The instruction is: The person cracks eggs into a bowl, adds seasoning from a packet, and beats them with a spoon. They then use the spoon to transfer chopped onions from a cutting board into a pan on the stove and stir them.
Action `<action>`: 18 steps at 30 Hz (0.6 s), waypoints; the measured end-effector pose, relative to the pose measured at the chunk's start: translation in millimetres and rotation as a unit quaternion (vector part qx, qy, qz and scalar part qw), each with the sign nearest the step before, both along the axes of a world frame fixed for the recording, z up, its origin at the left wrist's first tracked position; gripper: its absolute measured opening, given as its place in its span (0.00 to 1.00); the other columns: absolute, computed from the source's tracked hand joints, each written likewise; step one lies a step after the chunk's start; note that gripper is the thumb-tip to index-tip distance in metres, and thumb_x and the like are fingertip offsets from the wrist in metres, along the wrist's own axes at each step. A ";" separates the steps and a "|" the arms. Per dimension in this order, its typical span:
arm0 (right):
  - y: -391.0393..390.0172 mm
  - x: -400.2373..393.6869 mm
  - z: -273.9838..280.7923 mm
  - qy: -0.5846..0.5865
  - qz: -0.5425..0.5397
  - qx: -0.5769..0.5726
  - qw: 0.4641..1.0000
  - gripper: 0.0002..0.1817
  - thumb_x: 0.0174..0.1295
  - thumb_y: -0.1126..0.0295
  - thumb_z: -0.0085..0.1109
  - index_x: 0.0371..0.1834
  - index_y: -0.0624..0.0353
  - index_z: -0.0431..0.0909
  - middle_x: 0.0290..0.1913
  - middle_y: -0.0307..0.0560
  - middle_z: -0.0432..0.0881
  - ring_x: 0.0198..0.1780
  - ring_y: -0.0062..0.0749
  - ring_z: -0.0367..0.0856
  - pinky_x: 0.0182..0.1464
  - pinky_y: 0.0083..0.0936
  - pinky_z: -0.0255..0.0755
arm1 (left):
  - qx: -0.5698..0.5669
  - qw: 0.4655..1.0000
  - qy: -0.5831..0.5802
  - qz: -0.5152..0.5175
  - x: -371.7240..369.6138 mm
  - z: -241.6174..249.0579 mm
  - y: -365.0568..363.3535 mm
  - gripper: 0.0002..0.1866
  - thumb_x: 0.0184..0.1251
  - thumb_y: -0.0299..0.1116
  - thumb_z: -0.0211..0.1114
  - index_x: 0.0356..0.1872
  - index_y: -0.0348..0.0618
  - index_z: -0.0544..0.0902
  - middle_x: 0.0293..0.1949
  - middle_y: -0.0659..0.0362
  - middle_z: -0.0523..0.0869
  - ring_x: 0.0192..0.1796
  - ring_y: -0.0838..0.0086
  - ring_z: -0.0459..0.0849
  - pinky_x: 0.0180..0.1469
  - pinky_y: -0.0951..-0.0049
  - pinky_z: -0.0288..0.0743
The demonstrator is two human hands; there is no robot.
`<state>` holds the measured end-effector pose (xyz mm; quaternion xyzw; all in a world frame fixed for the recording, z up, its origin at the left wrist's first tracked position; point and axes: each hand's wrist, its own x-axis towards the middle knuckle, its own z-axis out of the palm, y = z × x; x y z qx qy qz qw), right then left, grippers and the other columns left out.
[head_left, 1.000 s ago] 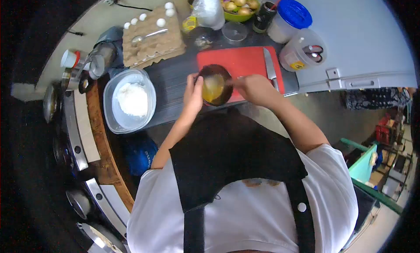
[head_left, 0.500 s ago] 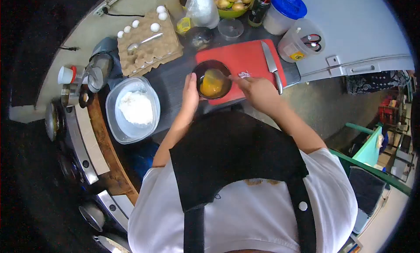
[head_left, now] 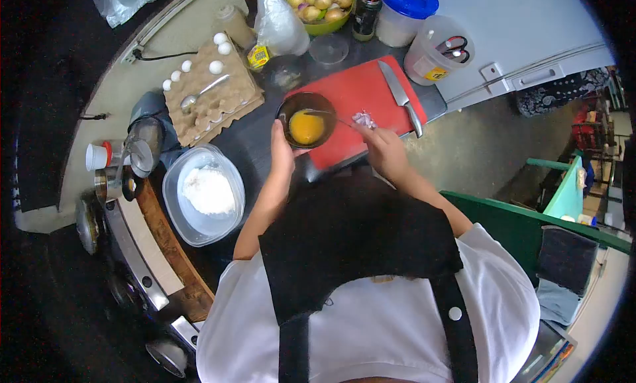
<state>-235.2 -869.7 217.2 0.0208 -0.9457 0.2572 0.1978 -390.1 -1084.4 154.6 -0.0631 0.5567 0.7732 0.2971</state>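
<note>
Left hand (head_left: 282, 151) grips bowl (head_left: 305, 120); right hand (head_left: 384, 151) grips fork (head_left: 328, 115); labels unreadable.

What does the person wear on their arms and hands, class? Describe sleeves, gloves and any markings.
Both hands are bare: no gloves, rings or watch show on the left hand or the right hand. The forearms are uncovered. Short white sleeves end near the elbows, beside a black apron.

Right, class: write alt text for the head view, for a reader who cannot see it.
Seen from above, the left hand steadies a dark bowl of beaten egg while the right hand holds a utensil in it. The bowl overlaps a red board with a knife on it.
</note>
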 end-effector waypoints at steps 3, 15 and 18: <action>-5.5 2.4 2.1 0.054 -0.019 -0.018 0.998 0.25 0.59 0.76 0.55 0.62 0.50 0.75 0.34 0.48 0.81 0.36 0.45 0.80 0.35 0.40 0.70 | -0.010 1.000 -0.008 0.003 4.4 8.7 -1.3 0.32 0.77 0.60 0.38 0.66 0.45 0.66 0.58 0.48 0.79 0.52 0.57 0.86 0.41 0.54 0.88; 7.7 -9.8 -8.4 0.005 -0.031 -0.051 0.998 0.20 0.61 0.81 0.53 0.57 0.55 0.78 0.35 0.50 0.82 0.36 0.44 0.82 0.39 0.37 0.75 | -0.020 1.000 -0.005 0.000 -11.9 -6.0 10.4 0.33 0.76 0.61 0.38 0.67 0.45 0.66 0.61 0.49 0.77 0.56 0.55 0.83 0.43 0.50 0.86; 8.5 -12.7 -13.2 0.047 -0.042 -0.064 0.996 0.22 0.60 0.83 0.51 0.57 0.54 0.77 0.34 0.49 0.81 0.35 0.44 0.81 0.38 0.37 0.75 | -0.031 0.999 -0.009 0.007 -10.8 -10.7 5.8 0.33 0.76 0.61 0.39 0.67 0.45 0.66 0.61 0.49 0.77 0.57 0.55 0.83 0.43 0.48 0.86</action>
